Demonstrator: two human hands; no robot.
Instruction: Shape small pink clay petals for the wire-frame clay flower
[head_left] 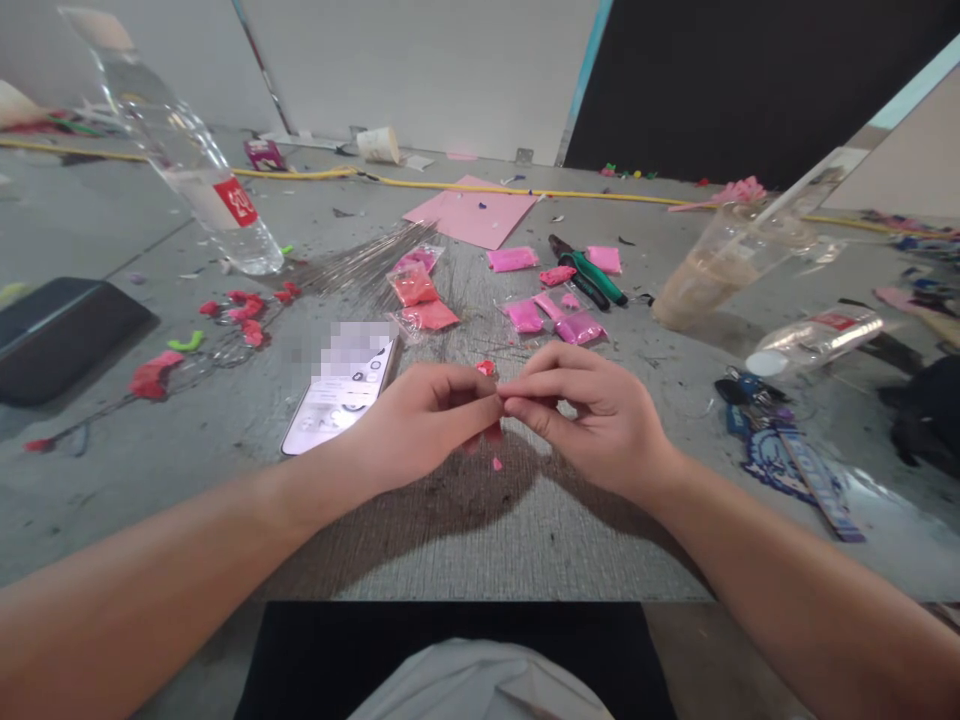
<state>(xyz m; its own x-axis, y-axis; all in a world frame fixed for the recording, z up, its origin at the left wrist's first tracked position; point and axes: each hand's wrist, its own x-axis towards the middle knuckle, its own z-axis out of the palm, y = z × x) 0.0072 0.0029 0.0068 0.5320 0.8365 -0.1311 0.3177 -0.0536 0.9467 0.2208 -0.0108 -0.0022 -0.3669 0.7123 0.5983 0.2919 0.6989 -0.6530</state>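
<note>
My left hand (442, 405) and my right hand (604, 415) meet fingertip to fingertip just above the table. Between them they pinch a small piece of red modelling clay (486, 369), mostly hidden by the fingers. Below lies a tiny pink clay bit (497, 464). A lit phone (337, 400) lies beside my left hand. Beyond the hands are packets of orange-red clay (431, 315) and pink clay (525, 316). Red clay shapes (244, 305), some on thin wires, lie to the left.
Green-handled pliers (600, 275) and a bundle of thin wires (367, 258) lie farther back near a pink sheet (472, 212). An upright water bottle (195, 180) and black case (67, 335) stand left. To the right are a drink cup (697, 275), lying bottle (817, 338) and keychain (787, 460).
</note>
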